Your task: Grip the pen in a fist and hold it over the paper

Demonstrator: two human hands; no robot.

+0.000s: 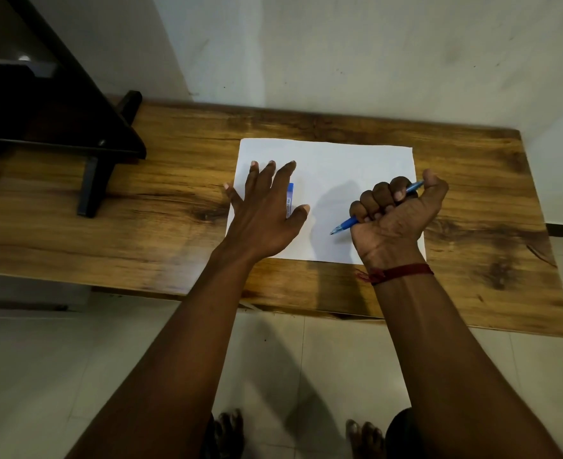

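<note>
From the head camera, looking down, a white sheet of paper [333,180] lies flat on a wooden table [161,207] that stands against a pale wall [339,51]. The left hand [267,210] lies palm down on the sheet's left part, fingers straight and spread, its little finger reaching past the paper's edge onto the wood. A small blue object [289,200] (mostly hidden, so what it is cannot be told) shows under this hand between forefinger and thumb. The right hand [397,215] is clenched around a blue pen [346,225], fist turned palm up over the sheet's right part; the pen's tip points down-left just above or on the paper, its other end poking out by the thumb. A red thread [402,271] circles the right wrist. Dark furniture [58,104] stands at the table's left end, and bare toes show on the tiled floor [74,359] below.
</note>
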